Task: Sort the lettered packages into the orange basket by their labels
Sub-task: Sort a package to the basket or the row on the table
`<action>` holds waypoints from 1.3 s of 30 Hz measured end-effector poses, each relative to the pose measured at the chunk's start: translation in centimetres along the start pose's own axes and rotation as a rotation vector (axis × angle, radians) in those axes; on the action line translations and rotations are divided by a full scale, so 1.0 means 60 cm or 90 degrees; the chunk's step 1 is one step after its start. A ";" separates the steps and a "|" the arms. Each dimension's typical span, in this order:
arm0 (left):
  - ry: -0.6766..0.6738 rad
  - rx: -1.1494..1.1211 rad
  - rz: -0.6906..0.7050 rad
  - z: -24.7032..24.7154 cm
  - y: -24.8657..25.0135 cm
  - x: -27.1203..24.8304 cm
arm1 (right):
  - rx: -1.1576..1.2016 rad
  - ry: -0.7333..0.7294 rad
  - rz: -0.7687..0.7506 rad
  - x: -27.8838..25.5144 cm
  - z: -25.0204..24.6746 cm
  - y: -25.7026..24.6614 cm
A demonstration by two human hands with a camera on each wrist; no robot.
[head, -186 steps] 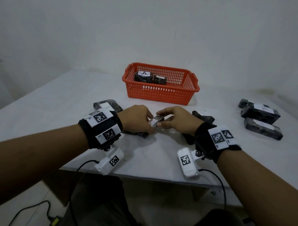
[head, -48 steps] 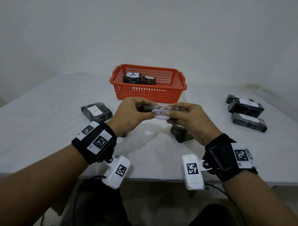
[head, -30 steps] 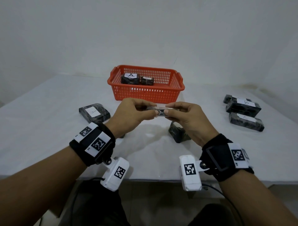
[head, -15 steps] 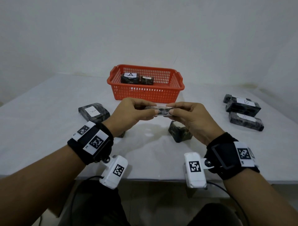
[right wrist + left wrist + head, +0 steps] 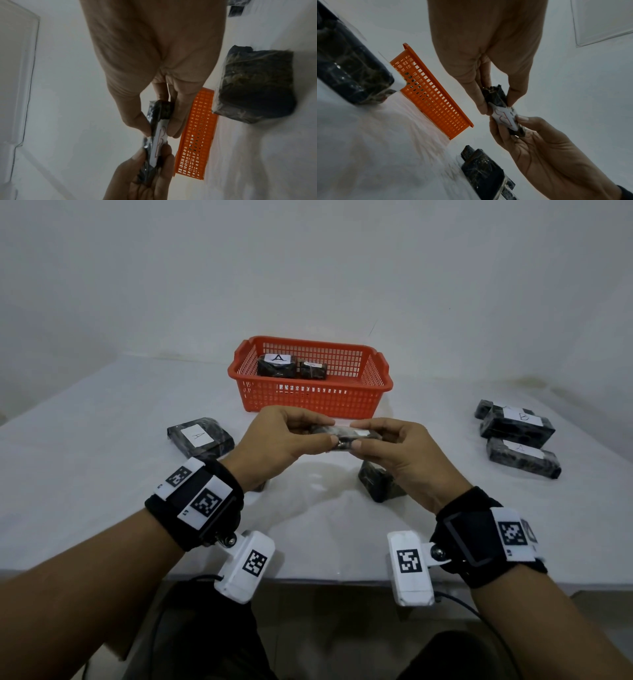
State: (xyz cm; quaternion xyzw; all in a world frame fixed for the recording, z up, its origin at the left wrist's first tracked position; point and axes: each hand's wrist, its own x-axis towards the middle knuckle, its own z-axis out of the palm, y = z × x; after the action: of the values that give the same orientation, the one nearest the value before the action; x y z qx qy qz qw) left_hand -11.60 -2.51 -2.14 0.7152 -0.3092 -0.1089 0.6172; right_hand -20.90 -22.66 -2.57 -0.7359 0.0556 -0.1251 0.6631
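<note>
Both hands hold one small dark package (image 5: 346, 435) above the table, in front of the orange basket (image 5: 342, 402). My left hand (image 5: 287, 440) pinches its left end and my right hand (image 5: 387, 446) pinches its right end. Its white label (image 5: 504, 118) carries a red letter B and faces down toward the wrist cameras. In the right wrist view the same package (image 5: 158, 135) runs between both hands' fingertips. Inside the basket lie a package labelled A (image 5: 276, 365) and a smaller dark package (image 5: 313, 370).
A package labelled A (image 5: 199, 437) lies on the table at the left. Another dark package (image 5: 378, 482) sits under my right hand. Three labelled packages (image 5: 517, 436) are grouped at the right. The white table's (image 5: 102, 508) front edge runs below my wrists.
The package was lifted off the table in both hands and tilted, so its label turned from facing up to facing away from the head view. In the last half second, little moved.
</note>
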 end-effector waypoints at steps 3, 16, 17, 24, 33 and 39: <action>-0.022 -0.029 -0.011 -0.002 0.001 -0.003 | -0.010 0.005 -0.008 -0.001 -0.008 0.000; -0.010 -0.014 -0.023 -0.007 -0.002 -0.004 | 0.017 0.023 -0.012 -0.004 -0.009 -0.005; -0.010 -0.012 -0.023 -0.007 -0.002 -0.005 | 0.004 0.027 -0.011 -0.005 -0.009 -0.005; 0.001 0.023 0.018 -0.006 -0.003 -0.004 | 0.115 -0.027 0.068 -0.008 0.006 -0.018; -0.039 -0.050 -0.036 0.004 -0.003 -0.004 | 0.105 0.033 0.033 -0.008 0.015 -0.018; -0.033 -0.056 -0.048 0.008 -0.003 -0.005 | 0.124 0.050 0.046 -0.007 0.017 -0.016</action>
State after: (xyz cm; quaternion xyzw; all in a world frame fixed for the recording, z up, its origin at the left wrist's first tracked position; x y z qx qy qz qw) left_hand -12.03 -2.72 -2.47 0.6953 -0.2931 -0.1638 0.6355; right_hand -21.14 -21.49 -1.77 -0.6599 0.0953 -0.1345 0.7331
